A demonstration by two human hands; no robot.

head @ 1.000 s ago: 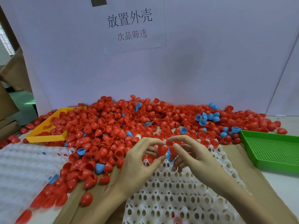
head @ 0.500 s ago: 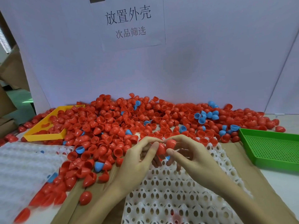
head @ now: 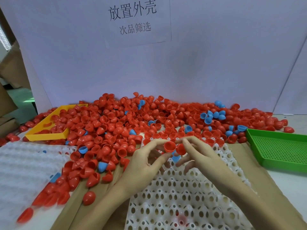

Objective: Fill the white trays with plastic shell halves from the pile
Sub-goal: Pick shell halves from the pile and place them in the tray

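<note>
Two hands over the white tray (head: 191,193), near its far edge. Left hand (head: 146,161) pinches one red shell half (head: 169,146), open side facing the camera, between thumb and fingertips. Right hand (head: 199,155) pinches a second red shell (head: 180,149) just beside it; the two look to be touching. One blue shell (head: 175,157) sits under the fingers, who holds it unclear. Pile (head: 132,123) of red shells, too many to count, with a dozen or more blue ones mixed in, spreads behind the tray. Three more trays: one yellow tray (head: 48,136) half buried at left, one green tray (head: 279,150) at right, one clear tray (head: 25,163) at near left. One paper sign (head: 134,19) on the back wall.
</note>
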